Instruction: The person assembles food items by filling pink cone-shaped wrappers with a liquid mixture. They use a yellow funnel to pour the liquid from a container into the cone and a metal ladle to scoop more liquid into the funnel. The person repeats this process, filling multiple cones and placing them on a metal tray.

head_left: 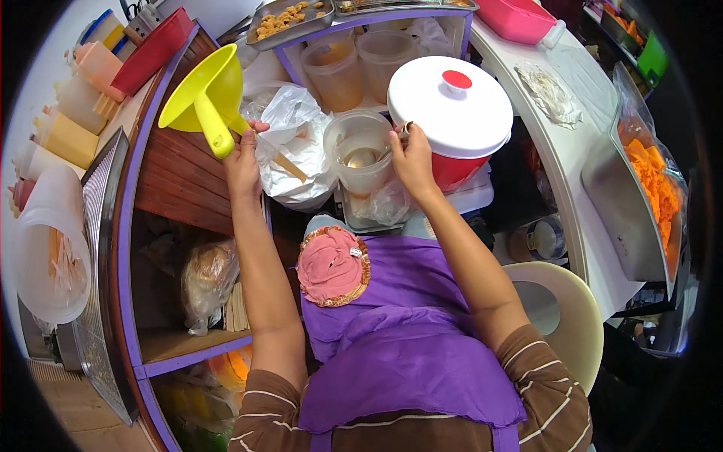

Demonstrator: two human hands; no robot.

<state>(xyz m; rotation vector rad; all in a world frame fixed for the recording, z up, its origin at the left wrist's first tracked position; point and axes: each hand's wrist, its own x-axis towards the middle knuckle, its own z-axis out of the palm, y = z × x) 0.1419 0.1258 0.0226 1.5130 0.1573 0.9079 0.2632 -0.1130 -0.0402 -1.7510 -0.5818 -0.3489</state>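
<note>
Glossy yellow plastic funnel (202,96); shiny metal spoon (363,157); clear plastic tub (361,151); crinkled plastic bag (290,143).

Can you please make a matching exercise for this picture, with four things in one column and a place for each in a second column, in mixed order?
Things:
1. yellow funnel
2. metal spoon
3. white lid
4. tray of orange pieces

Places:
A. on the red container
B. in the left hand
C. on the white counter, far right
D. in the clear tub, handle in the right hand

Pairs: 1-B, 2-D, 3-A, 4-C
</note>
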